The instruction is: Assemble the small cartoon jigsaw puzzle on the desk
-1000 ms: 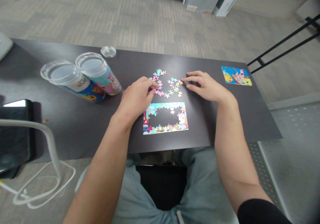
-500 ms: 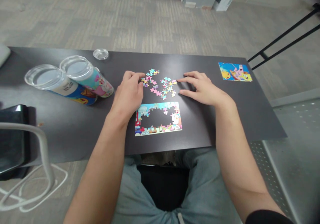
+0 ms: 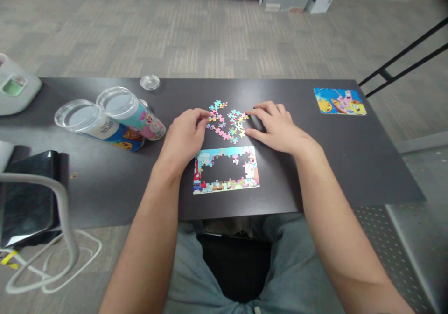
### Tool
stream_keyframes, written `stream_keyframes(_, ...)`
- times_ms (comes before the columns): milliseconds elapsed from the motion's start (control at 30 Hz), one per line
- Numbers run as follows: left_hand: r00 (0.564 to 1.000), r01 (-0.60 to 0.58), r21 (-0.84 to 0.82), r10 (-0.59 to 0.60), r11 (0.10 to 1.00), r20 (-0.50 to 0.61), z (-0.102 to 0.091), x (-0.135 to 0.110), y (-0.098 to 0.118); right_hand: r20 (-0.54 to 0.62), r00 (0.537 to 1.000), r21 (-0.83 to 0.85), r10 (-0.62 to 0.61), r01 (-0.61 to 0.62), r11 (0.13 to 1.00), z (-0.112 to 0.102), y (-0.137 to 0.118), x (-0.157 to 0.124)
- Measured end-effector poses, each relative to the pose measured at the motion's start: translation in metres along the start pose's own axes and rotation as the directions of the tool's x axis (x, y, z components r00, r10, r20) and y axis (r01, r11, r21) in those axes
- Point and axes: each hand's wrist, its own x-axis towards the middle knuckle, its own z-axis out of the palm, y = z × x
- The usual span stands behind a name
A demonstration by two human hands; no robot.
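A partly built jigsaw frame point(image 3: 226, 170) lies on the dark table point(image 3: 332, 155) in front of me, its middle unfilled. Just beyond it is a scatter of several loose pastel pieces point(image 3: 227, 120). My left hand point(image 3: 184, 136) rests at the pile's left edge, fingers curled with the tips touching pieces; whether it grips one is hidden. My right hand point(image 3: 276, 125) lies flat at the pile's right edge, fingers stretched out and apart, fingertips at the pieces, holding nothing.
Two clear-lidded puzzle tubes point(image 3: 115, 115) lie on their sides at the left, a small clear lid point(image 3: 150, 82) behind them. A finished cartoon puzzle point(image 3: 339, 101) sits at the far right. A white device point(image 3: 16, 85), a black tablet point(image 3: 30, 195) and white cable point(image 3: 63, 239) are at the left.
My left hand slid from the middle of the pile to its left edge. My right hand stayed by the pile's right side. The view shifted slightly.
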Motion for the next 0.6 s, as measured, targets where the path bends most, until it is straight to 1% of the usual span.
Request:
stream_keyframes(167, 0.999, -0.044, 0.003, 0.044, 0.999, -0.019, 0.0042, 0.0010, -0.0056, 0.005, 1.000, 0.014, 0.000, 0.000, 1.000, 0.0005, 0.0031, 0.0010)
stream_keyframes(333, 1.000, -0.020, -0.019, 0.020, 1.000, 0.014, 0.0044, -0.0024, -0.0001, 0.011, 1.000, 0.035, 0.016, -0.016, 0.999, 0.0003, 0.0010, 0.0013)
stream_keyframes(433, 0.999, -0.025, 0.000, 0.025, 1.000, 0.022, 0.0047, -0.0053, 0.0035, 0.001, 0.999, 0.058, 0.033, -0.033, 0.998, 0.0013, -0.0008, 0.0013)
stream_keyframes(600, 0.999, -0.032, 0.013, 0.032, 0.999, 0.027, 0.0071, -0.0057, 0.0009, -0.013, 0.999, 0.047, 0.042, -0.041, 0.998, 0.0029, -0.0023, 0.0010)
